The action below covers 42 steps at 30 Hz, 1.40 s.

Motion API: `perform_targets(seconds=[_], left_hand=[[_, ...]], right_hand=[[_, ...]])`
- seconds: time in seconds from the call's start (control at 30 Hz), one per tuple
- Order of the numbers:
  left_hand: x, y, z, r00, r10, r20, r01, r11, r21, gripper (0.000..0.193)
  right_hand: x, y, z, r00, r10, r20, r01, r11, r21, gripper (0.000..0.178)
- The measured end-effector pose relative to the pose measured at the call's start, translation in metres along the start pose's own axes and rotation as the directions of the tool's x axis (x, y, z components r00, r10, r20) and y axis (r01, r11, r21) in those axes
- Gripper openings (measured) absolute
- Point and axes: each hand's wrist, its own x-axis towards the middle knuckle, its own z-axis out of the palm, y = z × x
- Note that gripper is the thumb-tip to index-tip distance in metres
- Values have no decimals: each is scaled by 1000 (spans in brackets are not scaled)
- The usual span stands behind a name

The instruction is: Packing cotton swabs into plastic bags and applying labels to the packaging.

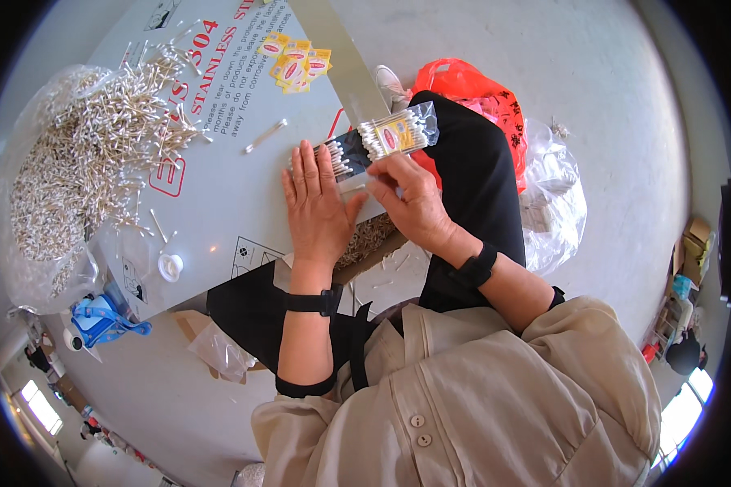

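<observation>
My left hand [317, 203] lies flat with stretched fingers over a row of cotton swabs [338, 159] near the table's edge. Beside that row is a dark strip [352, 152], partly hidden. My right hand [415, 197] has its fingers bent and pinched at the near edge of a clear plastic packet of cotton swabs [396, 135] with a yellow label card inside. The packet's far end reaches past the table's edge toward my right knee. What the right fingertips grip exactly is partly hidden.
A big heap of cotton swabs [81, 154] in a clear bag covers the left of the table [219, 195]. Yellow label cards [298, 63], a loose swab [266, 136] and a small white round thing [170, 267] lie there. A red plastic bag [455, 77] and a clear bag [552, 195] are on the right.
</observation>
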Motion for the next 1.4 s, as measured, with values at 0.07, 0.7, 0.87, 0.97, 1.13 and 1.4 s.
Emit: perform_targets(seconds=[0.07,0.7,0.87,0.97,1.13,1.4], left_hand=[[-2,-4,2,995,-64,-78,50,984,-169,74],[21,-17,6,829,-516,-216,-59,304,-951,48],[3,-32,3,824,-418,-382,90,762,-641,42],[6,-31,4,813,-383,-438,159,871,-465,45],[10,-37,10,855,-317,-410,219,938,-268,49],[18,-17,12,762,-552,-337,-62,456,-888,48]], right_hand=[[6,-2,6,994,33,-100,-12,979,203,17],[43,15,57,988,-63,-140,115,908,403,37],[44,16,54,989,-43,-140,95,915,391,36],[44,16,54,989,-51,-141,99,929,356,35],[44,14,56,991,-38,-127,83,922,378,36],[45,13,56,983,-62,-173,123,920,372,37]])
